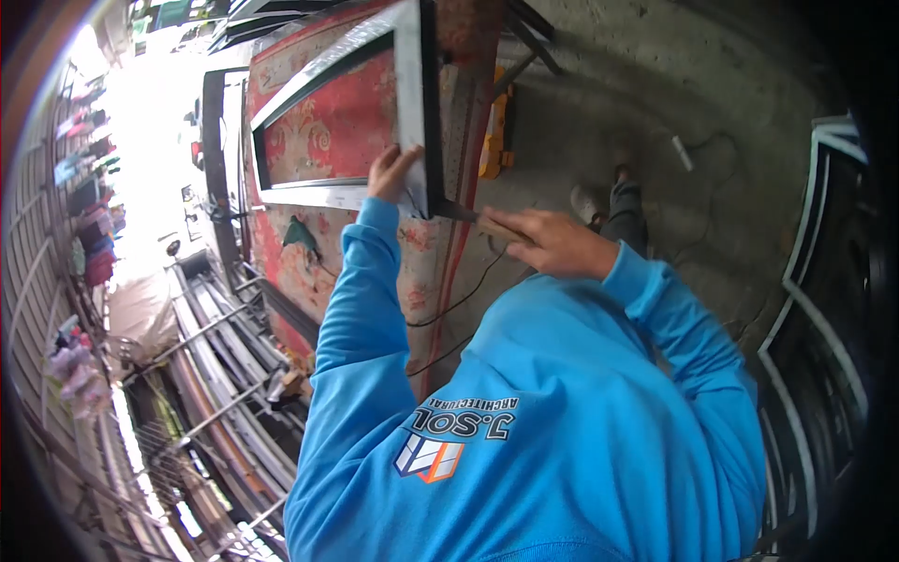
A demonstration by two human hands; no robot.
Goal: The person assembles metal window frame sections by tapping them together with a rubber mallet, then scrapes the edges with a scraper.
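My left hand (391,172) grips the corner of a silver-and-black aluminium frame (410,84) that lies on a workbench covered with a red patterned cloth (328,131). My right hand (554,243) holds a tool with a wooden handle (489,225). Its dark metal end (453,211) points at the frame corner, just beside my left hand. Both sleeves and my sweatshirt (562,421) are bright blue.
A yellow tool (494,131) lies at the bench edge and a green object (300,234) rests on the cloth. A black cable (459,302) hangs off the bench. Long metal profiles (220,375) are stacked at left; more frames (815,281) lean at right. My foot (623,199) stands on concrete.
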